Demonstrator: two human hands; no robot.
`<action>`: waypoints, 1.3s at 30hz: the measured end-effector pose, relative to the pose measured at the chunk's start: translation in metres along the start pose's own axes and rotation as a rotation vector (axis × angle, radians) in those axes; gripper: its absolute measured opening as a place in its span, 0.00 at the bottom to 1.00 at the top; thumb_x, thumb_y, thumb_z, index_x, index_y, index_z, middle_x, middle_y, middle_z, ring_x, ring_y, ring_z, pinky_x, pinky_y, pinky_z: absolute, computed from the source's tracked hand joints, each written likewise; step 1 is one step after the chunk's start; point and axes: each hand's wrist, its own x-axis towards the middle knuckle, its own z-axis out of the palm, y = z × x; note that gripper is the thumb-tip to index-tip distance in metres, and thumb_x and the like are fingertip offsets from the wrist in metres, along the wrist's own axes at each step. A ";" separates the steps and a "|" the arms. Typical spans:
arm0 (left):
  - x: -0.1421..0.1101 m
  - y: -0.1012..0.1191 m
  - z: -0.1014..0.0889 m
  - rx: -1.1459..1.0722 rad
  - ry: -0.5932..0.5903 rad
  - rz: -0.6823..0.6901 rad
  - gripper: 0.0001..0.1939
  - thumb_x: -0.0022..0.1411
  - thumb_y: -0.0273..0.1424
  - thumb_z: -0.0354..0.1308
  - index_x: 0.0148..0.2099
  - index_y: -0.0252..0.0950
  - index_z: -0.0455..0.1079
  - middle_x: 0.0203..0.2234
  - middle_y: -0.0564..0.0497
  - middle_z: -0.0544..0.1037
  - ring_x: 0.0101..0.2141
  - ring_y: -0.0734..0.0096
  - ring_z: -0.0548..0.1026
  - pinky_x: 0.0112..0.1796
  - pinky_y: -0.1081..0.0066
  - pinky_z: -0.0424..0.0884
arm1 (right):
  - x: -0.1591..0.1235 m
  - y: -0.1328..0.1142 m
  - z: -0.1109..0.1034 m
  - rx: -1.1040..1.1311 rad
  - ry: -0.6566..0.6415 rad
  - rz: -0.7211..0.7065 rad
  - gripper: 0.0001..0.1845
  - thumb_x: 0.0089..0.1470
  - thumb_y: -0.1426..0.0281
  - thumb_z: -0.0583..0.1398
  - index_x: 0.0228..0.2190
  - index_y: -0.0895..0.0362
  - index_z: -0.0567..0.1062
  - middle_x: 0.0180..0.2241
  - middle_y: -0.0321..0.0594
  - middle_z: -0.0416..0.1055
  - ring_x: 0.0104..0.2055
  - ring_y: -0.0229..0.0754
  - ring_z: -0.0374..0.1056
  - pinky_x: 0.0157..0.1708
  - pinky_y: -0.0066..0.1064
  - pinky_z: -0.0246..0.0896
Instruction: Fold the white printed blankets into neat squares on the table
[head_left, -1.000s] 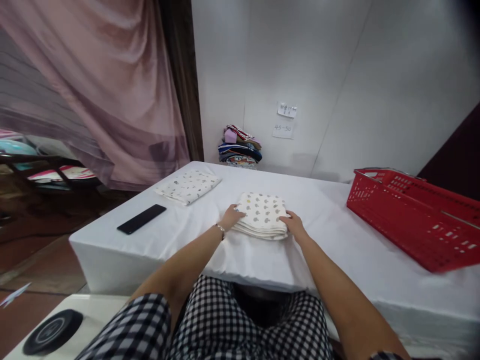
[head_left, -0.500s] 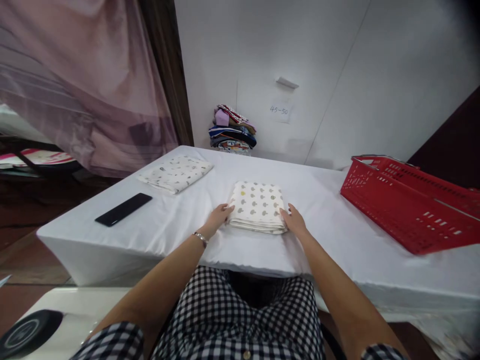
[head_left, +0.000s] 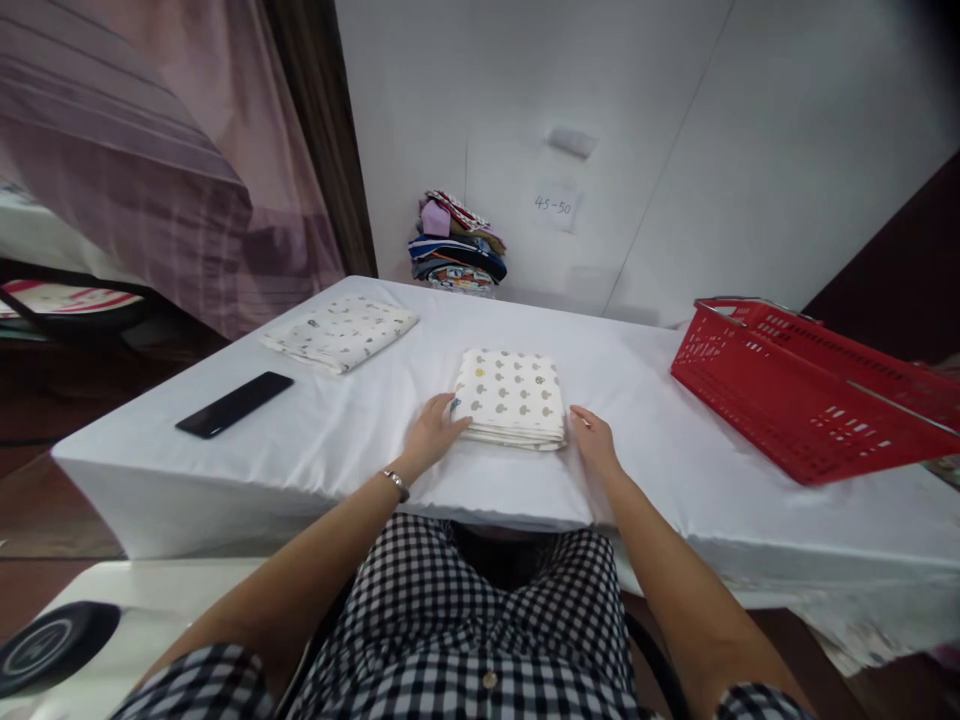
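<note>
In front of me on the white-covered table lies a neatly folded white cloth [head_left: 511, 395], printed with rows of grey-beige motifs and a small yellow one. My left hand [head_left: 433, 436] holds its front left corner, with the thumb at the front edge and the fingers along the left side. A silver bracelet circles that wrist. Just off the cloth's right edge, my right hand [head_left: 595, 440] rests at the table with its fingers loosely extended and nothing in them. Farther left lies a second folded white cloth [head_left: 343, 333] with small scattered dark prints.
A black phone [head_left: 235, 404] lies on the tablecloth [head_left: 315, 440] at the left. The red perforated basket [head_left: 802, 400] stands on the right side. Behind the table is a stack of folded fabrics [head_left: 457, 245], near a wall paper [head_left: 556, 207] reading "45-50". A pink curtain [head_left: 225, 150] hangs at the left.
My right hand has come away from the cloth's right edge. My left hand stays at the left corner, its thumb now at the front edge. The view has shifted slightly.
</note>
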 end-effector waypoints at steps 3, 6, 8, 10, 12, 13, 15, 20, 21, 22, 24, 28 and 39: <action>-0.009 -0.005 -0.005 0.129 0.029 0.248 0.23 0.56 0.39 0.58 0.54 0.39 0.65 0.57 0.47 0.62 0.57 0.61 0.59 0.57 0.65 0.56 | -0.009 0.002 -0.005 -0.090 0.008 -0.139 0.20 0.52 0.59 0.54 0.39 0.58 0.77 0.42 0.45 0.73 0.46 0.46 0.66 0.46 0.38 0.61; -0.008 -0.006 -0.006 0.225 0.019 0.371 0.17 0.58 0.37 0.55 0.50 0.41 0.69 0.53 0.47 0.67 0.54 0.60 0.63 0.54 0.60 0.59 | -0.013 -0.001 -0.004 -0.211 -0.008 -0.344 0.15 0.53 0.62 0.55 0.36 0.55 0.77 0.40 0.42 0.72 0.46 0.45 0.64 0.47 0.38 0.60; -0.003 -0.003 -0.002 0.269 0.017 0.461 0.14 0.60 0.35 0.53 0.47 0.40 0.71 0.48 0.46 0.71 0.50 0.59 0.66 0.51 0.58 0.62 | -0.014 -0.007 -0.001 -0.281 -0.043 -0.467 0.12 0.54 0.64 0.55 0.36 0.53 0.77 0.39 0.41 0.72 0.44 0.45 0.63 0.47 0.39 0.59; 0.001 0.002 0.005 0.304 0.004 0.549 0.12 0.61 0.33 0.52 0.45 0.39 0.72 0.44 0.46 0.73 0.46 0.60 0.68 0.47 0.59 0.64 | -0.012 -0.015 0.003 -0.361 -0.117 -0.567 0.11 0.56 0.67 0.55 0.36 0.52 0.77 0.37 0.41 0.71 0.42 0.44 0.62 0.45 0.38 0.58; 0.005 0.008 0.011 0.339 -0.019 0.607 0.11 0.62 0.32 0.51 0.44 0.39 0.72 0.41 0.47 0.74 0.44 0.62 0.69 0.45 0.60 0.64 | -0.009 -0.022 0.007 -0.465 -0.193 -0.621 0.11 0.57 0.68 0.55 0.36 0.53 0.77 0.37 0.40 0.71 0.41 0.44 0.61 0.43 0.37 0.56; 0.006 0.012 0.014 0.361 -0.038 0.624 0.11 0.62 0.31 0.51 0.43 0.39 0.73 0.40 0.47 0.74 0.43 0.62 0.69 0.44 0.61 0.64 | -0.008 -0.024 0.009 -0.519 -0.220 -0.632 0.10 0.57 0.68 0.55 0.35 0.53 0.77 0.37 0.40 0.71 0.41 0.44 0.61 0.42 0.36 0.55; 0.009 0.018 0.017 0.409 -0.082 0.633 0.10 0.62 0.31 0.51 0.40 0.39 0.73 0.37 0.47 0.74 0.40 0.63 0.69 0.41 0.62 0.63 | -0.004 -0.027 0.012 -0.617 -0.260 -0.636 0.10 0.57 0.68 0.55 0.34 0.52 0.77 0.37 0.40 0.71 0.41 0.44 0.60 0.40 0.35 0.53; 0.014 0.030 0.016 0.409 -0.154 0.580 0.10 0.62 0.31 0.51 0.33 0.38 0.74 0.32 0.49 0.74 0.36 0.65 0.69 0.38 0.64 0.62 | 0.001 -0.030 0.014 -0.704 -0.306 -0.614 0.09 0.58 0.68 0.55 0.32 0.53 0.76 0.34 0.39 0.71 0.38 0.43 0.60 0.37 0.33 0.50; 0.014 0.031 0.016 0.383 -0.148 0.575 0.10 0.62 0.30 0.51 0.32 0.38 0.73 0.31 0.50 0.74 0.36 0.66 0.69 0.38 0.65 0.62 | 0.001 -0.031 0.013 -0.687 -0.294 -0.608 0.10 0.58 0.68 0.54 0.31 0.54 0.76 0.33 0.39 0.70 0.38 0.43 0.60 0.36 0.33 0.50; 0.014 0.031 0.015 0.361 -0.134 0.574 0.11 0.63 0.30 0.50 0.32 0.37 0.73 0.31 0.50 0.73 0.36 0.67 0.69 0.38 0.65 0.62 | 0.001 -0.031 0.013 -0.664 -0.272 -0.606 0.12 0.59 0.69 0.53 0.30 0.54 0.76 0.33 0.39 0.70 0.37 0.42 0.60 0.37 0.32 0.50; 0.011 0.030 0.014 0.349 -0.098 0.594 0.11 0.64 0.30 0.49 0.33 0.36 0.71 0.30 0.50 0.73 0.36 0.67 0.68 0.38 0.65 0.61 | -0.001 -0.030 0.012 -0.620 -0.222 -0.626 0.13 0.60 0.69 0.51 0.30 0.55 0.75 0.34 0.40 0.70 0.37 0.41 0.60 0.38 0.32 0.50; 0.004 0.024 0.013 0.398 -0.101 0.683 0.13 0.65 0.30 0.46 0.33 0.35 0.70 0.31 0.48 0.71 0.35 0.67 0.66 0.38 0.66 0.61 | -0.007 -0.025 0.011 -0.625 -0.244 -0.707 0.13 0.60 0.68 0.52 0.33 0.55 0.76 0.35 0.41 0.70 0.38 0.42 0.60 0.39 0.33 0.50; 0.014 0.026 0.013 0.398 -0.196 0.679 0.12 0.64 0.31 0.48 0.34 0.36 0.72 0.30 0.48 0.72 0.34 0.67 0.67 0.37 0.66 0.63 | -0.003 -0.027 0.010 -0.624 -0.361 -0.690 0.11 0.59 0.65 0.55 0.34 0.53 0.76 0.35 0.39 0.71 0.37 0.41 0.61 0.38 0.32 0.51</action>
